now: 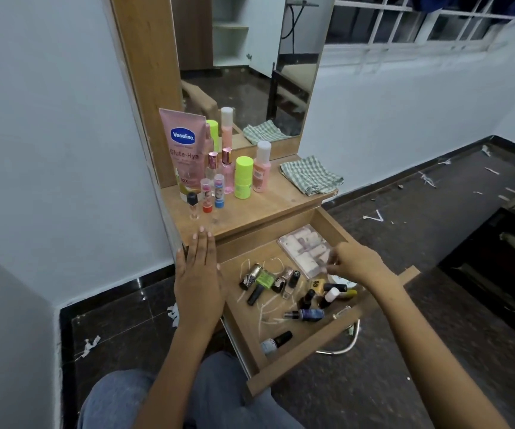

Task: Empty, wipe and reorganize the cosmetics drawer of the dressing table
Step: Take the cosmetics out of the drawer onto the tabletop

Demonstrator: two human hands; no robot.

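Some bottles already stand on the brown wooden bench point(268, 209), but the open wooden drawer point(299, 363) still holds many little nail polish bottles point(264, 280), so the flat left hand point(198, 283) rests while the right hand point(353, 263) pinches the clear plastic box point(304, 249).

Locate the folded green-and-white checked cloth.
In the head view, the folded green-and-white checked cloth lies on the wooden dressing-table top at its right end, below the mirror and right of the peach bottle with a white cap.
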